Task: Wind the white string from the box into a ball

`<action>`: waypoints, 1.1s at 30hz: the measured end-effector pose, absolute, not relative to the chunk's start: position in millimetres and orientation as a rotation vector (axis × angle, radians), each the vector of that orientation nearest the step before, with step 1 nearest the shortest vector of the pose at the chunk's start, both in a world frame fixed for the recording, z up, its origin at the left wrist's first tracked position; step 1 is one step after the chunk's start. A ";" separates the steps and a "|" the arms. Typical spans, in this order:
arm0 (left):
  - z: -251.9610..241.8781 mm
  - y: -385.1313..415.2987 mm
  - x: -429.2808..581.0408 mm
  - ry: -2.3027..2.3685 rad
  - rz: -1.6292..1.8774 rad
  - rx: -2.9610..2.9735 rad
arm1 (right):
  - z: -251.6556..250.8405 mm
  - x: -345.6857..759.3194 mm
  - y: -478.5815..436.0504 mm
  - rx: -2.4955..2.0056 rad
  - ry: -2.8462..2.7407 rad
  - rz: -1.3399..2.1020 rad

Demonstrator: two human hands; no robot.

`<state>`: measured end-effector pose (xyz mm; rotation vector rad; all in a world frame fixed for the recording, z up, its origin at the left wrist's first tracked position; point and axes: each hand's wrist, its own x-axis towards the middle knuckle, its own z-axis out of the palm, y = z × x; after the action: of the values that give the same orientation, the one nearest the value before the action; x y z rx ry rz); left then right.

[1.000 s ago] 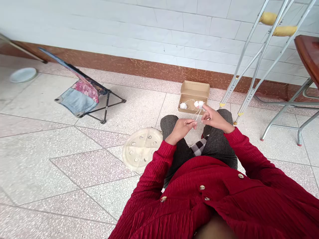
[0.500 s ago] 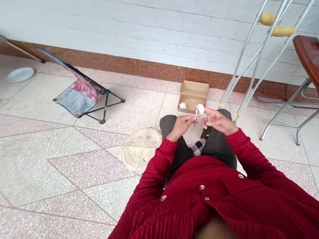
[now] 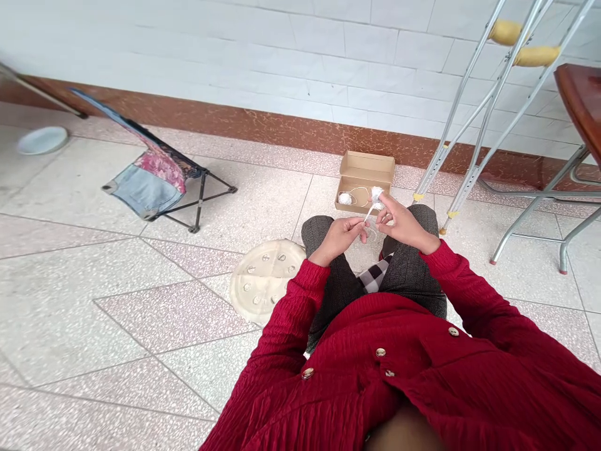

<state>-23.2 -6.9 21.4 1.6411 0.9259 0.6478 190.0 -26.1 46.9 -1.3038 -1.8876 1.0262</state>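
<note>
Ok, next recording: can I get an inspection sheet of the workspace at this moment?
Surface: speckled tiled floor; the person sits and works over their lap.
Job's things: white thread wad, strand running from it; open cardboard box holding another white ball.
Clutter: round pale tray with small pieces, beside the knee.
Hands: left hand pinches the strand; right hand holds the thread wad at its fingertips.
Cables: nothing seen.
Surroundings: folding stool, white plate, crutches, table, tiled wall.
</note>
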 end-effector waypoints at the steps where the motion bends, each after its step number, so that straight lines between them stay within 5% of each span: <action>1: 19.9 -6.3 -23.5 0.900 0.650 1.614 | 51.9 190.4 -26.3 -1.303 -1.909 0.996; 21: 29.4 12.5 -46.0 0.737 0.569 1.672 | 97.7 210.5 2.3 -1.315 -2.321 0.175; 33: 33.5 19.9 -32.4 1.159 1.063 1.870 | 97.1 209.9 3.6 -1.423 -2.089 0.436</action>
<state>-32.4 19.9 33.5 1.8696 1.1591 1.0626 209.9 3.6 97.1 -1.4229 -2.0891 0.4364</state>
